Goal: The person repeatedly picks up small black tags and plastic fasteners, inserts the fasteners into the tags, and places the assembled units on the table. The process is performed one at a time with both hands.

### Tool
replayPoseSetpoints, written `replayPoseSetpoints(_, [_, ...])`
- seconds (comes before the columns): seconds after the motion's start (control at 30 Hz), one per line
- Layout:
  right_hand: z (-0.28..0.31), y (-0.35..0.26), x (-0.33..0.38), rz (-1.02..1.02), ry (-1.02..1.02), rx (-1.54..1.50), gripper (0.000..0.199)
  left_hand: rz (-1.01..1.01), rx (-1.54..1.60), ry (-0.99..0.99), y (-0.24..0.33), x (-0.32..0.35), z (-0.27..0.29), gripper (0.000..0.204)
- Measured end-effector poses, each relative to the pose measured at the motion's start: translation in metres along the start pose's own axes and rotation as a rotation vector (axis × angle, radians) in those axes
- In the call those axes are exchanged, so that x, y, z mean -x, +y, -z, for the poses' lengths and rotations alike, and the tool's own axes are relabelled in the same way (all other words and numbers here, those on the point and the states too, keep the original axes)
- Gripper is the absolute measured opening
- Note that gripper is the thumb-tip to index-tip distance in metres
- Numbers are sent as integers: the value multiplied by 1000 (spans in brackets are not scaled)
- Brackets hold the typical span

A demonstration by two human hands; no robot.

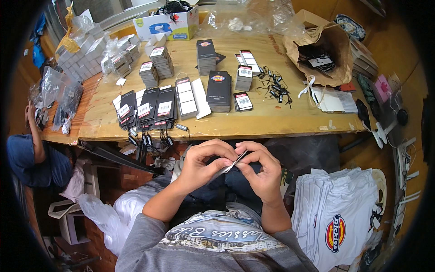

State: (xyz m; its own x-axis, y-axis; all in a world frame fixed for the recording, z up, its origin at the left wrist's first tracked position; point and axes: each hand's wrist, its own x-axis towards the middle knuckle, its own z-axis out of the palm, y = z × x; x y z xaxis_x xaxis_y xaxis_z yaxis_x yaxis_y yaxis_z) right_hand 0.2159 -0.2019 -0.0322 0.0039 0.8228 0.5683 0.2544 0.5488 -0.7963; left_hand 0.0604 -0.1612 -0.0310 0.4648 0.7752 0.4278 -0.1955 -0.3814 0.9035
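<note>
Just in front of my chest, below the table's front edge, both hands meet over a thin black-and-white tag [233, 163], seen nearly edge-on. My left hand [201, 163] pinches its left side between thumb and fingers. Thumb and fingers of my right hand [260, 170] close on the other side. The tag's printed face is hidden. Beyond the hands, fanned black hang tags [164, 103] with white stickers and black strings lie at the table edge. A strip of white stickers [186, 97] is beside them, then a tall stack of black tags [219, 90].
The wooden table [253, 129] also bears stacks of white-labelled tags [244, 78], loose black strings [277, 88], a paper bag [326, 50] and a printed box [165, 25]. White shirts [335, 213] are piled at my right. Another person [34, 156] sits at far left.
</note>
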Motion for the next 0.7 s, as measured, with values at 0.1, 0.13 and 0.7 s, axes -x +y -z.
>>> replayPoseSetpoints(0.1, [0,3,0,23,5,5,13,21,54,24,-3,0,-1,8])
replayPoseSetpoints(0.13, [0,5,1,27,9,7,13,6,20,7,-2,-1,-1,7])
replayPoseSetpoints(0.7, [2,20,14,-370,-108,-267,9,-129,-143,236,2,4,7,7])
